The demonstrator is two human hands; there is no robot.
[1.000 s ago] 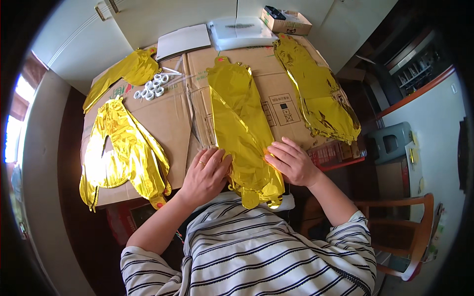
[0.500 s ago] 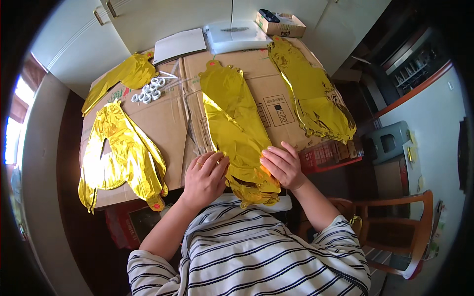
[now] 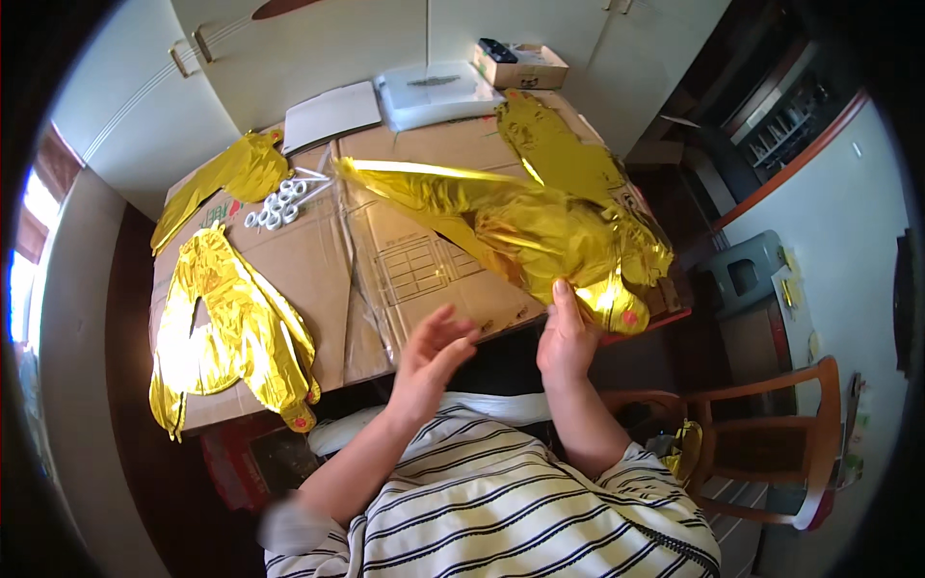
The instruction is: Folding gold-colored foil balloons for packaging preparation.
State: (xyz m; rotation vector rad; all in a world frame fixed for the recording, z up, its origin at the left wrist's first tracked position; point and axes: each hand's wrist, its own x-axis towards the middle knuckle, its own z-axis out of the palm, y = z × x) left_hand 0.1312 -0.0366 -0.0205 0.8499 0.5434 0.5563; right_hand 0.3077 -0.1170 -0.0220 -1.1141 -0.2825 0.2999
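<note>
My right hand grips a flat gold foil balloon near its close end, thumb on top. The balloon is lifted and twisted, stretching leftward across the cardboard; a red-orange spot shows at the end by my hand. My left hand is in the air short of the table edge, fingers apart and nothing in it. Another gold foil balloon lies at the right, partly hidden behind the held one. At the left are two more, an arched gold balloon and a smaller-looking gold balloon farther back.
Several white ring-shaped rolls sit on the cardboard at left. Behind them are a white flat board, a clear plastic package and a small box with a black object on it. A wooden chair stands at my right.
My right hand has lifted and swung the middle balloon to the right, turning it from lengthwise to slanted. My left hand has let go of it. The view has shifted slightly.
</note>
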